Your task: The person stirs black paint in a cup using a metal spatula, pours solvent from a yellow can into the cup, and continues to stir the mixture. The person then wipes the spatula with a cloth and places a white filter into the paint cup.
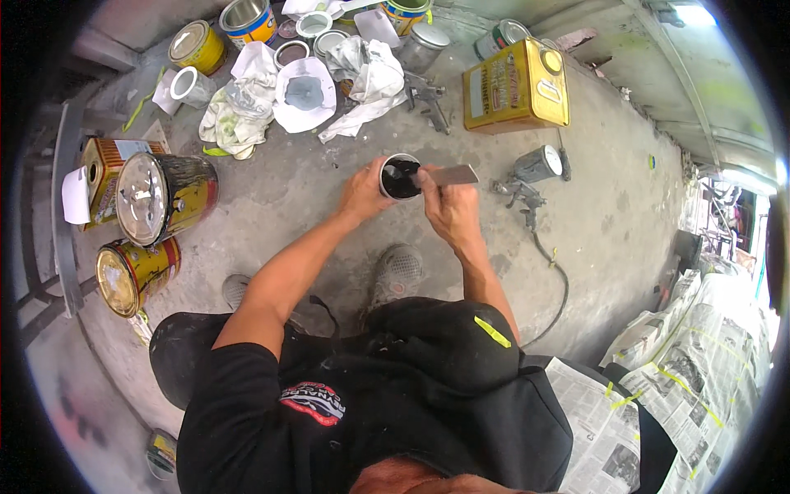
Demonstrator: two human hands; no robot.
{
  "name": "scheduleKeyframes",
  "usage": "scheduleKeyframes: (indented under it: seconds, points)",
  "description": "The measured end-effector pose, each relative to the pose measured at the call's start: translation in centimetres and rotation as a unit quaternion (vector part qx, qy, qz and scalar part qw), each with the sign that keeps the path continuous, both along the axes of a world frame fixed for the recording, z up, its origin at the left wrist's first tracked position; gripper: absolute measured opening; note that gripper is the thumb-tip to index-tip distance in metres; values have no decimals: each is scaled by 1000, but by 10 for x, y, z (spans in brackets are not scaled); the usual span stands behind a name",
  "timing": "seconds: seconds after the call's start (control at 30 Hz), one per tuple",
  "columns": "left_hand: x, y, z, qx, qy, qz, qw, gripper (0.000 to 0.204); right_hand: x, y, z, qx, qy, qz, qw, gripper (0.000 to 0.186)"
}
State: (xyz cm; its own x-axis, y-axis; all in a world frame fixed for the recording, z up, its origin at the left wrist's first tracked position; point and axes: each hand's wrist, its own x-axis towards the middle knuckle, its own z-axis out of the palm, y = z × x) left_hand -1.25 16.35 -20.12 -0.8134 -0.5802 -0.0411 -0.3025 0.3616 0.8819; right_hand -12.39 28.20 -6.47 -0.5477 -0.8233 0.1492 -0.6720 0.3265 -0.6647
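Cup (401, 156) of black liquid (398, 183): your left hand (365, 191) curls round its side; at the cup's right edge, your right hand (448, 202) is closed on a flat stick (457, 174).

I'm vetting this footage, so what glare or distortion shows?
Head view: the upper-right light is blown out; head view: highlights glint on dark liquid in the cup; head view: corners go black and the left metal frame looks bowed.
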Motion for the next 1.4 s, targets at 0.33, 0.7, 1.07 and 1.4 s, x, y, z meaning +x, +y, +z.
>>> scheduleKeyframes:
  seconds: [0.33,0.7,1.07,1.4]
  points:
    - [-1,-2,6,26,-26,-53,998,73,-26,-8,1,56,-49,-54,996,40]
    - [-33,4,59,128,61,-42,989,78,-87,-10,28,-70,-185,-41,979,52]
    - [-35,-29,76,29,110,87,990,81,-190,-21,-52,-221,17,-396,891,149]
    - [-2,-43,70,7,78,143,987,88,-132,-26,53,-189,40,-218,957,99]
